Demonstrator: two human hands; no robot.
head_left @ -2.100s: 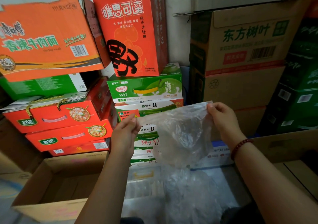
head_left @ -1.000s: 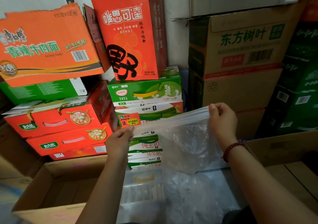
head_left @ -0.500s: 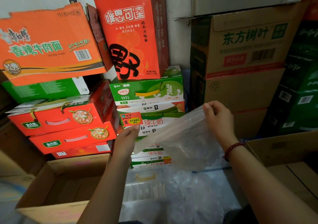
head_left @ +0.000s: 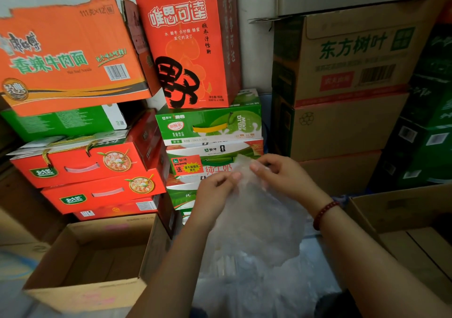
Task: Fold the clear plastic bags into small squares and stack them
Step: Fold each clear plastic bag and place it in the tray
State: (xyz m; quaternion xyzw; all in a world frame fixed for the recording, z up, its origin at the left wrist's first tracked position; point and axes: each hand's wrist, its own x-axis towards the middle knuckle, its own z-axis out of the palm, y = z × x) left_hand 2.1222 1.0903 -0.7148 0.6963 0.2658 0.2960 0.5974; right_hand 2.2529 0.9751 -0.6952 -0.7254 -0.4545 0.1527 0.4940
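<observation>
Clear plastic bag (head_left: 254, 215) x1, top edge pinched btwn fingers of L hand (head_left: 215, 190) & R hand (head_left: 281, 176).

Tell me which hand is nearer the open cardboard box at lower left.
Left. The left hand is just up and right of the open cardboard box; the right hand is farther right, both pinching the clear plastic bag.

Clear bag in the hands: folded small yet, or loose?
Loose. Left hand and right hand pinch the clear bag at its top; the rest hangs rumpled, no square.
</observation>
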